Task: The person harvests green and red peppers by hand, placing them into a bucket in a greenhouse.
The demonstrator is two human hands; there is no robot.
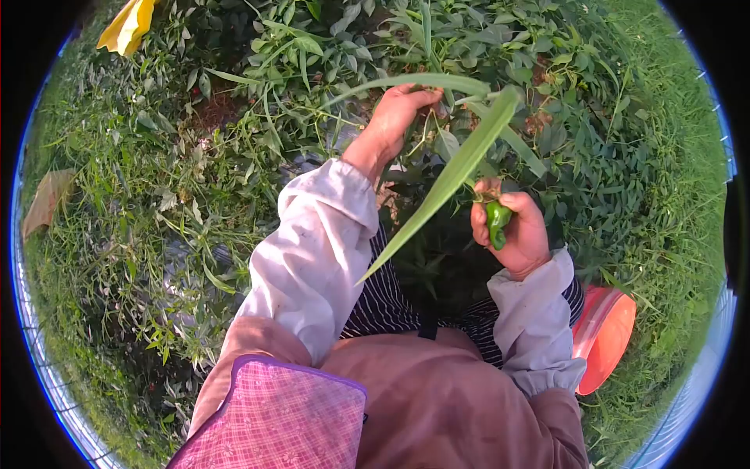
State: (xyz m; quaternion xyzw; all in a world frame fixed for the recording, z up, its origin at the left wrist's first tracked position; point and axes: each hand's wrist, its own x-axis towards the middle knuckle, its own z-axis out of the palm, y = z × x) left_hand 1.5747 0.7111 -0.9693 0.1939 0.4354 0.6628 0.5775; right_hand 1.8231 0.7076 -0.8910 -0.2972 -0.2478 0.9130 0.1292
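My right hand (522, 228) is closed around a green pepper (497, 222), which is glossy and a little wrinkled, with its stalk end upward. My left hand (396, 117) reaches into the plants, its fingertips pinched together on what looks like a plant stem (426, 131); leaves partly hide the grip. A long grass blade (457, 176) arches in front of both hands and covers part of the view between them. Another narrow blade (422, 79) bends over the left fingertips.
Leafy pepper plants (594, 172) and weeds surround me. An orange-red bucket (607, 340) lies tipped on the grass by my right elbow. Yellow material (127, 27) shows at top left, and a brownish sheet (48, 202) at the left edge.
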